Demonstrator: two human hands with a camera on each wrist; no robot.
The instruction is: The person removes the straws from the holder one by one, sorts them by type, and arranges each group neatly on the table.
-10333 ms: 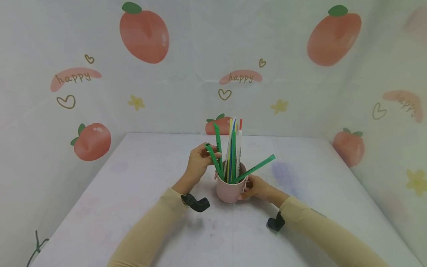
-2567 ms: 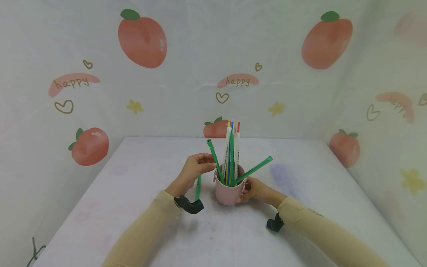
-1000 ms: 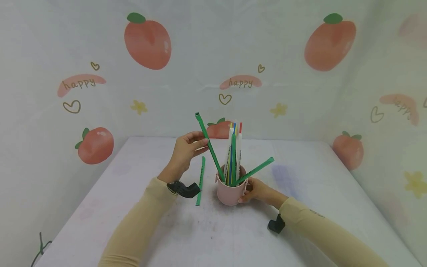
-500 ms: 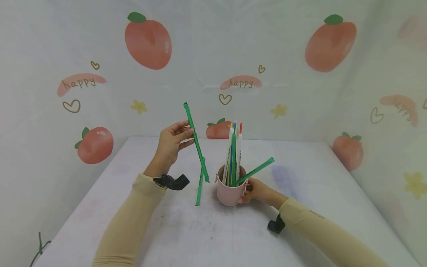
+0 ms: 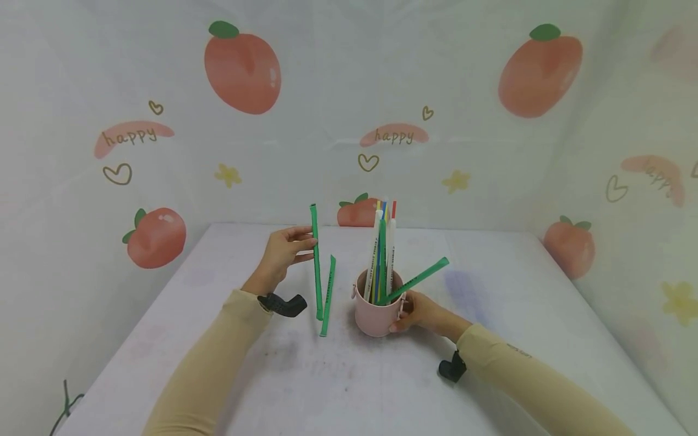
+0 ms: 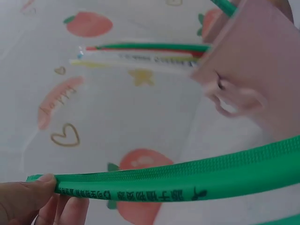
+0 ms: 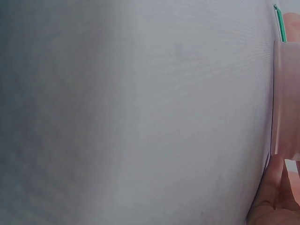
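Note:
In the head view my left hand pinches a green paper-wrapped straw near its upper part, upright with its lower end close to the table. Printed lettering runs along this straw in the left wrist view. Just right of it a second green wrapped straw lies on the table. My right hand grips the right side of a small pink bucket. Several white, green and coloured straws stand in the bucket, and one green wrapped straw leans out to the right.
The white-covered table carries a purple stain at right. A printed curtain rises behind it. A dark green cord hangs at the lower left.
Two green wrapped straws have left the bucket: one was laid on the table, the other drawn out leftward, then lowered beside it by my left hand. My right hand stays on the bucket.

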